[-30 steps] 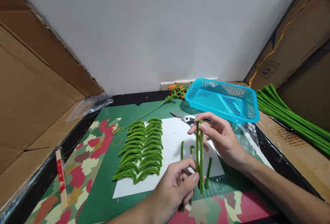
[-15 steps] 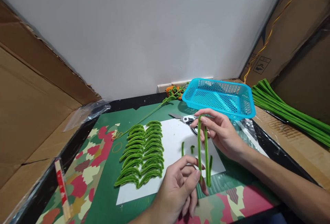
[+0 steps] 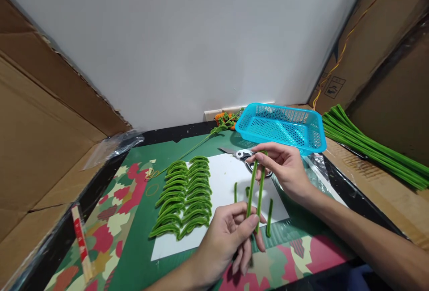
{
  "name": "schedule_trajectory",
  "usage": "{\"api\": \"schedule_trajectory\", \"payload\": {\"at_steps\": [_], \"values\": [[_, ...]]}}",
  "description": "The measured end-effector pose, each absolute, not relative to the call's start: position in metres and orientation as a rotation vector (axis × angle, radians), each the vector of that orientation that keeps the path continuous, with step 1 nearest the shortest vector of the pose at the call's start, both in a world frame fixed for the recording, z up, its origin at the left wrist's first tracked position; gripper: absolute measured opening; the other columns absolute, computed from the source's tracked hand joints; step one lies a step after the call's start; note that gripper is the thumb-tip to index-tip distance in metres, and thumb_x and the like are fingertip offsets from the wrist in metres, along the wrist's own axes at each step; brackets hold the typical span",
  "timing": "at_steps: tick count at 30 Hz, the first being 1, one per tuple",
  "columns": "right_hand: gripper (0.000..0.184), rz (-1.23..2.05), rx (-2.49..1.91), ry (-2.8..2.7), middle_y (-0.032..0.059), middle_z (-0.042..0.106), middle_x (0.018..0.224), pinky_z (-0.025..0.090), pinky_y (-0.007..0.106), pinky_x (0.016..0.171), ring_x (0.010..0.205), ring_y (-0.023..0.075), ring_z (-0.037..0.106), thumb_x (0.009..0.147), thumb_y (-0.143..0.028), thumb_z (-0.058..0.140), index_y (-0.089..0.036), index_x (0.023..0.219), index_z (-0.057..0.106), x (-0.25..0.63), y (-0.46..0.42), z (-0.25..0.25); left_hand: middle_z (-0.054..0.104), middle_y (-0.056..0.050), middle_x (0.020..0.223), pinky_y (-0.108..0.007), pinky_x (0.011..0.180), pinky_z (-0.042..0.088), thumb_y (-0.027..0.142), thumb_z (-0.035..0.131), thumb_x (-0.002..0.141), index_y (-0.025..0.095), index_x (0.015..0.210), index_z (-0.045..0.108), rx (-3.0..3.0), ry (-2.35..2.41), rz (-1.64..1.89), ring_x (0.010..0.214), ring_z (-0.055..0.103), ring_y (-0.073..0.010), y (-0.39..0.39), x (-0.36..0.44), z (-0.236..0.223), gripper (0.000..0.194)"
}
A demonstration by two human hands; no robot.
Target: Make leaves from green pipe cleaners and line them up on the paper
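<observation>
A green pipe cleaner (image 3: 260, 190), folded into a long narrow loop, stretches between my hands. My right hand (image 3: 284, 168) pinches its bent upper end between thumb and fingers. Lower down, my left hand (image 3: 231, 235) has its fingers closed on the loop's lower part. Short green pipe cleaner pieces (image 3: 270, 217) lie beside and behind the loop. Two columns of curved green pipe cleaner shapes (image 3: 182, 197) rest to the left on white paper (image 3: 223, 179). Scissors (image 3: 241, 154) lie behind my right hand, their handles partly hidden.
A blue perforated basket (image 3: 281, 141) stands at the back right. Long green pipe cleaners (image 3: 375, 148) lie on cardboard to the right. Behind the paper is an orange flower (image 3: 224, 119) on a green stem. A red-and-white wrapped stick (image 3: 80, 242) lies at the left.
The loop now tilts and its two strands sit closer together. My left hand has closed on its lower ends, where one strand hung free before.
</observation>
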State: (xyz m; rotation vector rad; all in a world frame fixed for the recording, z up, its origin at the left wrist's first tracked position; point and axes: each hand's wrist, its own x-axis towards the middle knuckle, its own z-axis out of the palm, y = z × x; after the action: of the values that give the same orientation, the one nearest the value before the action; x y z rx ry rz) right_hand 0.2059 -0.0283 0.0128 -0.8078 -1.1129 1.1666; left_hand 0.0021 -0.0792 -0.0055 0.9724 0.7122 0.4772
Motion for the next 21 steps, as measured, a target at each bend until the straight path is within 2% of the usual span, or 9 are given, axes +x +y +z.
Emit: {"api": "schedule_trajectory", "payload": {"at_steps": [4,8,13,16,18,21], "values": [[0.018,1.09,-0.828,-1.136,0.0058,0.083,0.087,0.057,0.025,0.05,0.057,0.0142,0.072,0.092,-0.035,0.081,-0.02,0.101,0.078,0.209,-0.027,0.014,0.076,-0.005,0.073,-0.008,0.03,0.038,0.051,0.074,0.096,0.013,0.102,0.065,0.969,0.73,0.493,0.033,0.058,-0.0053,-0.079,0.003,-0.003,0.039],[0.019,1.032,-0.854,-1.165,0.0042,0.079,0.079,0.055,0.026,0.047,0.056,0.0144,0.069,0.094,-0.038,0.077,-0.02,0.1,0.08,0.212,-0.028,0.015,0.075,-0.004,0.073,-0.008,0.029,0.038,0.05,0.078,0.093,0.013,0.095,0.067,0.951,0.771,0.545,0.032,0.059,-0.0061,-0.081,0.002,0.009,0.039],[0.018,0.96,-0.875,-1.22,0.001,0.072,0.065,0.049,0.024,0.042,0.047,0.0116,0.061,0.095,-0.037,0.076,-0.019,0.096,0.08,0.219,-0.026,0.016,0.068,-0.002,0.056,-0.009,0.027,0.034,0.056,0.067,0.098,0.011,0.073,0.067,0.988,0.874,0.748,0.025,0.051,-0.0046,-0.075,-0.003,0.019,0.052],[0.017,0.996,-0.818,-1.208,-0.0006,0.071,0.062,0.048,0.024,0.039,0.041,0.0108,0.06,0.094,-0.037,0.078,-0.02,0.092,0.08,0.224,-0.024,0.013,0.064,0.0,0.049,-0.011,0.026,0.036,0.057,0.069,0.097,0.012,0.072,0.068,0.991,0.93,0.894,0.026,0.053,-0.0083,-0.068,-0.005,0.018,0.051],[0.013,1.043,-0.77,-1.188,-0.0011,0.072,0.062,0.051,0.024,0.038,0.042,0.0126,0.063,0.093,-0.034,0.079,-0.021,0.094,0.08,0.228,-0.022,0.012,0.064,0.0,0.048,-0.012,0.025,0.036,0.057,0.069,0.097,0.012,0.072,0.068,0.992,0.948,0.94,0.026,0.054,-0.0096,-0.063,-0.006,0.016,0.052],[0.008,1.061,-0.749,-1.162,0.0,0.075,0.065,0.059,0.026,0.043,0.047,0.0155,0.069,0.093,-0.029,0.081,-0.022,0.097,0.081,0.231,-0.022,0.011,0.07,-0.002,0.059,-0.01,0.024,0.032,0.058,0.069,0.096,0.014,0.074,0.064,0.973,0.961,0.99,0.026,0.054,-0.0081,-0.058,-0.007,0.016,0.05]]}}
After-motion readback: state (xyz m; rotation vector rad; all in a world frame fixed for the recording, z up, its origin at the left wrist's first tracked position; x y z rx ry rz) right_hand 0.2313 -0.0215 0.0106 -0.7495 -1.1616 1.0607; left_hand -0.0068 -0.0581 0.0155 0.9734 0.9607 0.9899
